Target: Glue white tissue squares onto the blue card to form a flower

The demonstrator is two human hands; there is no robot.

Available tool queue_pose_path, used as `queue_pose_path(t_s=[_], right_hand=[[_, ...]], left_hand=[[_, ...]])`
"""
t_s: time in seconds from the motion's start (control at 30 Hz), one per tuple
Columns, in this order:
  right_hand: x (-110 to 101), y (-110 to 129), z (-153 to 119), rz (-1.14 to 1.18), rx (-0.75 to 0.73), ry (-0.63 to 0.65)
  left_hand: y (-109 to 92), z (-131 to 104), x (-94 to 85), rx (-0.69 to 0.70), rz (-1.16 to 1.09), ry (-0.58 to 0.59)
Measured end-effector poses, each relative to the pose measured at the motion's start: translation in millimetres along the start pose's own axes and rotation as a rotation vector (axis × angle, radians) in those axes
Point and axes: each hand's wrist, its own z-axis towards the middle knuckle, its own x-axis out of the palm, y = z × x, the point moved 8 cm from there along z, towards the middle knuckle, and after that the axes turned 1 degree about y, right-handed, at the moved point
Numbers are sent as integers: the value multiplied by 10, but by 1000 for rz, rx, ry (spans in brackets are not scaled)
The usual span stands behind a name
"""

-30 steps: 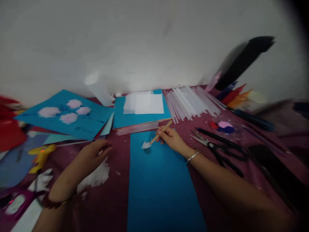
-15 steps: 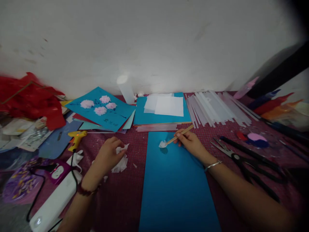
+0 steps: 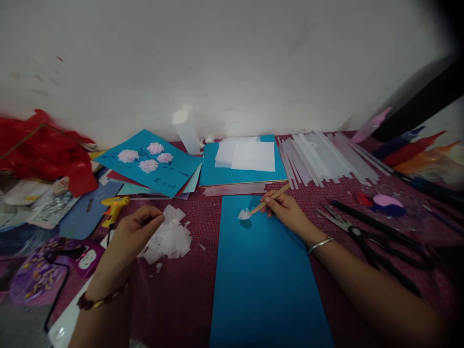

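My right hand (image 3: 282, 209) is closed around a flat wooden stick (image 3: 278, 192), its lower tip touching a small crumpled white tissue paper piece (image 3: 244, 214) over the blue card sheet (image 3: 261, 270). To the left, my left hand (image 3: 139, 229) is at a loose pile of white tissue paper squares (image 3: 174, 241). Its thumb and forefinger pinch together at the edge of one white tissue paper square (image 3: 174, 213) on the upper side of the pile.
Behind lie a blue card with pink paper flowers (image 3: 147, 162), stacked blue sheets (image 3: 235, 179) with white paper on top, and translucent strips (image 3: 322, 157). Scissors (image 3: 358, 234) rest at right. At left are a yellow glue gun (image 3: 115, 205) and a purple device (image 3: 87, 258).
My left hand has drawn back to the left and lower, uncovering the paper pile, and its fingers have come together in a pinch. My right hand and the stick have barely moved.
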Motion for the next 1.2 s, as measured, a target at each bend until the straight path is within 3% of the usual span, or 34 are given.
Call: queue_pose_path(t_s=[0.17,0.33,0.53,0.77,0.97,1.2], right_hand=[[2,22,-1,10,2,-1],[1,11,4,36,8,-14],[3,16,5,42,3,-12],[18,-5,17,68,-16,-4],[24,7,17,76,-12,4],[18,2,22,73,43,-11]], left_hand=[[-14,-31,144,-82,-174,70],[-102,9,491,-106,-311,204],[-126,114,887,-68,-127,337],[-165,186,936,-4,19,323],[-86,258,1019,44,4,316],[-78,263,859,51,111,273]])
